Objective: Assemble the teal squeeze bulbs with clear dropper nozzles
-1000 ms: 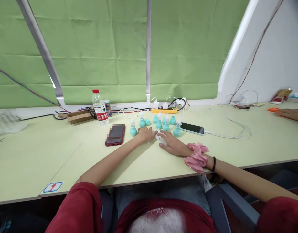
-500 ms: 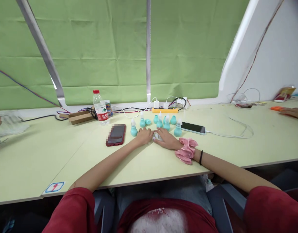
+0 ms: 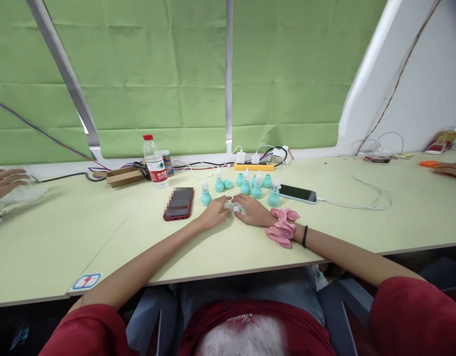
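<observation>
My left hand (image 3: 214, 211) and my right hand (image 3: 253, 210) rest on the table facing each other, with fingers curled round a small group of clear and whitish plastic pieces (image 3: 233, 205). The fingers partly hide these pieces, so their exact shape does not show. Just behind the hands stand several teal squeeze bulbs with clear nozzles, like nasal aspirators; one bulb (image 3: 206, 199) is beyond my left hand and another bulb (image 3: 273, 199) beyond my right wrist. Farther back are teal bulbs without nozzles (image 3: 266, 181), and one bulb (image 3: 227, 184) lies on its side.
A red-cased phone (image 3: 179, 203) lies left, and a charging phone (image 3: 297, 194) lies right. Behind are a water bottle (image 3: 156, 165), a can (image 3: 166, 163), a cardboard tray (image 3: 126, 177) and a yellow power strip (image 3: 253, 166). Other people's hands (image 3: 7, 183) show at both edges.
My left hand has shifted slightly left and turned, uncovering more of the clear pieces between the hands. My right hand stays nearly in place. At the left edge, another person's hand has come further into view.
</observation>
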`<state>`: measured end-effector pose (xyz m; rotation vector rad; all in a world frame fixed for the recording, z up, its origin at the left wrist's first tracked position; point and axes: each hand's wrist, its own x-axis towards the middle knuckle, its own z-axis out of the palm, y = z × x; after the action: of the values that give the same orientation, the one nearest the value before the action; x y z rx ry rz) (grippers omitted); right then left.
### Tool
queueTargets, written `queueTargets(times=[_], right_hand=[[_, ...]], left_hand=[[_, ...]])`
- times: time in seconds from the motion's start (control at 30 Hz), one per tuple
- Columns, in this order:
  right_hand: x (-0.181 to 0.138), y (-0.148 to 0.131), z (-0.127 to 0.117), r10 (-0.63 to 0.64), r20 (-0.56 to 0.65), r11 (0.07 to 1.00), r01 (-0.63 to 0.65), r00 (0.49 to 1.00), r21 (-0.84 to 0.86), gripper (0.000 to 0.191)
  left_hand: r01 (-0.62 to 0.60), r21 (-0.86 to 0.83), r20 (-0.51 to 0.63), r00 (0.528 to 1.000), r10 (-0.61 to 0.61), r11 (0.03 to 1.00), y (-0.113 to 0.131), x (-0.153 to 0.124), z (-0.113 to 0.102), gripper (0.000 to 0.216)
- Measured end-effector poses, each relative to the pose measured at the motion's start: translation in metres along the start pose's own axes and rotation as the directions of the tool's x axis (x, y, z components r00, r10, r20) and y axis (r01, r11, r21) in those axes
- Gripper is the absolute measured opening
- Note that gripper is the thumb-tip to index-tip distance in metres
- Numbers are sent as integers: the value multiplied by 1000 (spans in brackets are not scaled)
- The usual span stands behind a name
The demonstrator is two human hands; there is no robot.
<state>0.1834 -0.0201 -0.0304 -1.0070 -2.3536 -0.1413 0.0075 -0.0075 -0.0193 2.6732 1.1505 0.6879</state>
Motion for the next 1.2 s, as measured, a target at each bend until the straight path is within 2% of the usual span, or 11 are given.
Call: queueTargets(times=[0.1, 0.2, 0.33, 0.43, 0.53, 0.63, 0.87, 1.07, 1.2], right_hand=[[6, 2, 3, 20, 32, 999, -19, 999, -33, 35], [6, 5, 1, 0, 80, 1000, 2, 997, -21, 34], [3, 5, -2, 34, 27, 999, -35, 999, 11, 30], [2, 6, -4, 84, -16, 996, -84, 996, 30, 31], [2, 9, -6, 110, 24, 993, -111, 994, 31, 31], [1, 13, -10, 77, 68, 996, -80, 995, 45, 32], [0, 15, -12, -10, 69, 997, 4, 998, 79, 25], [-2, 14, -8, 1, 62, 998, -5, 998, 67, 29], [-1, 14, -6, -4, 12, 996, 3, 1000, 90, 22]], left_hand=[[-13, 37, 80, 997, 10, 999, -3, -7, 4, 59], [-7, 44, 61, 998, 4, 999, -6, -8, 9, 57], [3, 75, -14, 1000, -2, 997, -7, 0, 14, 62], [-8, 73, 49, 999, 4, 997, -7, 6, 14, 61], [-45, 38, 69, 997, 42, 998, -6, 8, 10, 53], [-54, -26, 58, 997, 56, 998, -4, 4, 4, 46], [-55, -291, 59, 995, 76, 955, -3, -5, -12, 45], [-64, -319, 6, 998, 69, 946, -4, -3, -10, 37], [-51, -304, -36, 998, 42, 951, -3, -3, -8, 36]])
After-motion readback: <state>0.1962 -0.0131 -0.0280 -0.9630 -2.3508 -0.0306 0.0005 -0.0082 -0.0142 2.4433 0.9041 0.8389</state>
